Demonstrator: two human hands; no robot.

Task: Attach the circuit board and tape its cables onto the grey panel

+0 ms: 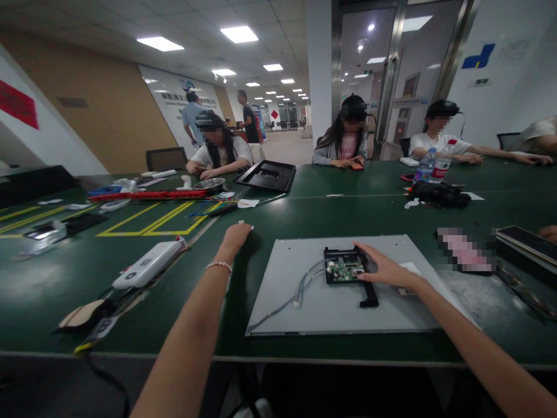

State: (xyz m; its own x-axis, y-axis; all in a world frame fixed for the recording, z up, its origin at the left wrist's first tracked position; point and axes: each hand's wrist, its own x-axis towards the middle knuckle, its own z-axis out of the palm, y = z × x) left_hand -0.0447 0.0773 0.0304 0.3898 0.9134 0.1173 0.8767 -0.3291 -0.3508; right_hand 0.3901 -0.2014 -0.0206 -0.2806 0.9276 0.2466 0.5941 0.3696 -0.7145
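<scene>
A flat grey metal panel (278, 290) lies on the green table in front of me. On it rests a black plastic bracket (369, 296) carrying a green circuit board (343, 270), with grey cables (300, 290) trailing to the left. My right hand (385, 268) grips the bracket's right side, index finger at its upper edge and thumb by the board. Left of the panel, my left hand (236, 237) is closed over the table; a small whitish bit shows at its fingertips, too small to name.
A white power strip (148, 264) lies to the left. A black plastic housing (270, 176) is farther back, near a seated person. Bottles (441, 162) and a dark bundle (439, 193) stand back right. A pink phone-like object (465, 249) lies right of the panel.
</scene>
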